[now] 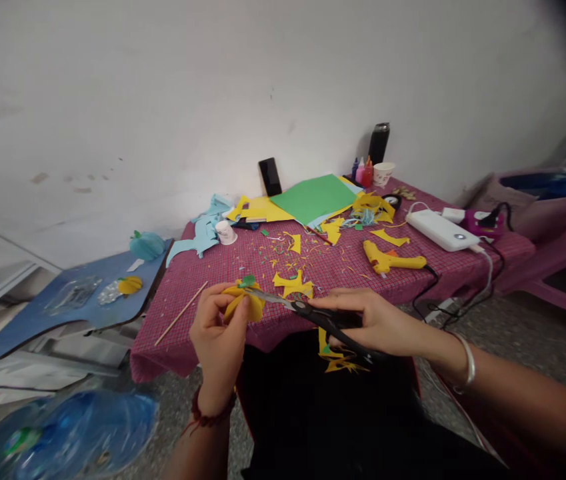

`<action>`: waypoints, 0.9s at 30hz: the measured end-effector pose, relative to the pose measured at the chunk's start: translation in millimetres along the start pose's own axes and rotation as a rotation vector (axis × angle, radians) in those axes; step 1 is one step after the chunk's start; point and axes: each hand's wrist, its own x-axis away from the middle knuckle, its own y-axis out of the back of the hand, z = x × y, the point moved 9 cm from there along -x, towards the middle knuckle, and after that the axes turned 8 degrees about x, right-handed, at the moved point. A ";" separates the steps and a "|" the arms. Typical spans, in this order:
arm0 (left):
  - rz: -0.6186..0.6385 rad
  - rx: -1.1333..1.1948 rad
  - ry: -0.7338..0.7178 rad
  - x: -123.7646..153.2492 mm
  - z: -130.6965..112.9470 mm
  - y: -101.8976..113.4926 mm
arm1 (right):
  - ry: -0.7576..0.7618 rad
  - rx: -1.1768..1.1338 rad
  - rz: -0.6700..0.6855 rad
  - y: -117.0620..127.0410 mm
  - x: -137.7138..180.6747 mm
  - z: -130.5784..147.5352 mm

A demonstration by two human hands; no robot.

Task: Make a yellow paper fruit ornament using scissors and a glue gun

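Note:
My left hand [220, 333] pinches a small yellow paper pumpkin [257, 311] with a green paper leaf [247, 281] on its top. In my right hand [377, 317] is a pair of black-handled scissors [330, 325]. Their blades point left and reach the top of the pumpkin, close by the leaf; whether they touch it I cannot tell. Yellow paper offcuts [293, 285] lie on the table just beyond the blades. More yellow scraps [345, 363] rest on the black cloth over my lap.
A yellow glue gun [393, 259] and a white power bank [443, 230] with cables sit at the right. Green paper sheets [315, 198], a phone [269, 177] and a paper cup [225, 233] stand farther back. A wooden stick [181, 313] lies left. A blue board [57, 280] holds another yellow pumpkin [130, 285].

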 end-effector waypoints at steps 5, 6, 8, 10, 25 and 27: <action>-0.002 0.003 -0.004 -0.2 -1.2 -0.4 | 0.052 0.091 -0.019 3.6 0.0 7.3; -0.005 -0.006 -0.003 -0.2 -1.6 -0.2 | 0.058 0.112 -0.028 4.7 0.2 8.4; -0.010 -0.022 -0.002 -0.1 -2.6 0.1 | 0.067 0.153 -0.044 6.8 0.7 10.3; -0.011 -0.024 -0.005 -0.1 -3.7 0.0 | 0.073 0.181 -0.054 8.5 1.0 11.7; -0.007 0.077 0.058 2.1 5.5 -1.2 | 0.090 0.190 -0.037 9.9 1.5 11.5; -0.016 0.097 0.063 2.1 6.7 -1.1 | 0.102 0.194 -0.038 9.5 1.7 11.9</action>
